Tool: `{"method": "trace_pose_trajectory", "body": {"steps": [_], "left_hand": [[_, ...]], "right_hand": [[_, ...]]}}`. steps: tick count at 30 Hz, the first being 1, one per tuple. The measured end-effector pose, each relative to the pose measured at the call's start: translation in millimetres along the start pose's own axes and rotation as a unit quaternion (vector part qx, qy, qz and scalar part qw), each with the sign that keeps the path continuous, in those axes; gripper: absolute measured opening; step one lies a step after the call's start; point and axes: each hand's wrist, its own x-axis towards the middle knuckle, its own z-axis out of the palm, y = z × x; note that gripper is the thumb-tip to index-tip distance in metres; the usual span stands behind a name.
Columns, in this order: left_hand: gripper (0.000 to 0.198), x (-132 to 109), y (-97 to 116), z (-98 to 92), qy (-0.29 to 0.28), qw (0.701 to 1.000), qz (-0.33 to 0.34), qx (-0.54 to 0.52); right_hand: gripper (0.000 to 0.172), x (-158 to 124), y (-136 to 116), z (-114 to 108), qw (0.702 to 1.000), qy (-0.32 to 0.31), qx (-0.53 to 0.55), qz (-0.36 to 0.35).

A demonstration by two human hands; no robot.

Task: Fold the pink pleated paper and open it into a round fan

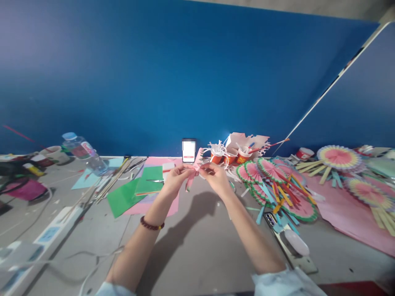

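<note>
Pink paper strip (199, 156), held above the worktop (228, 255) by the pinched fingers of the left hand (175, 178) and right hand (216, 178), looks light and easily creased, so its edges probably want a gentle grip.

Backdrop: blue panel (185, 78), flat and plain, spanning most of the view behind the work surface. Upper left paler, with a violet-grey sheen; deeper blue toward the centre. Upper right: white strip (333, 82) running diagonally, dark patches along its upper stretch; second blue panel (375, 107) beyond it. Above the main panel's top edge, a grey-beige band (308, 7), possibly wall or floor; too blurred to tell. Furniture: grey tabletop (200, 255), matte, thin dark seam at left of centre, far edge at the panel's foot. Lighting: soft shadows on tabletop.
</note>
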Motion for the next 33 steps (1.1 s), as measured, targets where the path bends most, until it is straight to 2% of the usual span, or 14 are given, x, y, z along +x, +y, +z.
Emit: {"method": "trace_pose_trajectory", "body": {"steps": [4, 10, 15, 20, 28, 33], "left_hand": [[0.021, 2.7, -4.4, -2.8, -0.025, 0.997, -0.031, -0.070], [0.026, 2.9, -4.1, -3.2, -0.020, 0.992, -0.084, -0.090], [0.026, 2.9, -5.0, -4.2, -0.016, 0.992, -0.087, -0.093], [0.026, 0.9, -6.0, -3.1, -0.045, 0.991, -0.088, -0.089], [0.030, -3.6, -3.0, 0.1, -0.052, 0.986, -0.121, -0.104], [0.031, -5.5, 1.4, 1.1, -0.067, 0.987, -0.101, -0.102]], "right_hand": [[0.021, 0.1, -2.4, -3.2, 0.999, 0.007, 0.016, 0.027], [0.020, -1.1, -8.2, -6.1, 0.998, -0.004, 0.037, 0.049], [0.018, -1.6, -10.9, -6.3, 0.998, -0.025, 0.044, 0.048], [0.016, -0.6, -9.7, -6.6, 0.996, -0.031, 0.057, 0.061], [0.021, -0.1, -1.6, -7.6, 0.988, -0.065, 0.100, 0.095], [0.019, -3.2, -8.5, -5.5, 0.983, -0.067, 0.125, 0.115]]}}
